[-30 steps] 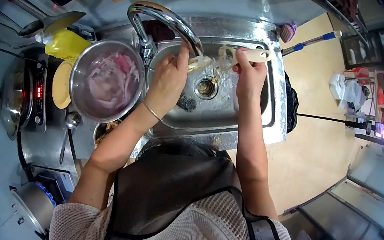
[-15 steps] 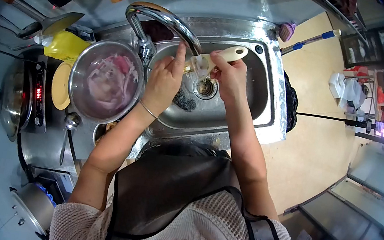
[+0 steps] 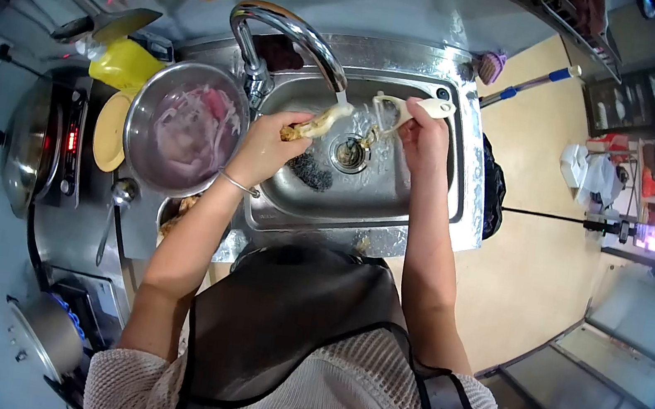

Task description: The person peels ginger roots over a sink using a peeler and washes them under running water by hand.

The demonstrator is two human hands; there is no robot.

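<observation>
My left hand (image 3: 264,148) holds a pale, peeled piece of vegetable (image 3: 315,125) under the stream of water from the curved chrome faucet (image 3: 297,35). My right hand (image 3: 424,130) grips the cream handle of a peeler (image 3: 401,109), whose head points left over the steel sink (image 3: 447,189). Both hands are above the drain (image 3: 349,153). A dark scouring pad (image 3: 309,171) lies in the basin just below my left hand.
A steel bowl (image 3: 184,137) of pink and white shreds stands left of the sink, beside a yellow bottle (image 3: 122,63) and a yellow dish (image 3: 108,131). Farther left are a lidded pan (image 3: 25,140) on a cooker and a ladle (image 3: 116,204). Right of the sink is open floor.
My left hand has lowered and closed on the vegetable under the water. My right hand moved right with the peeler, away from the vegetable. The view shifted slightly.
</observation>
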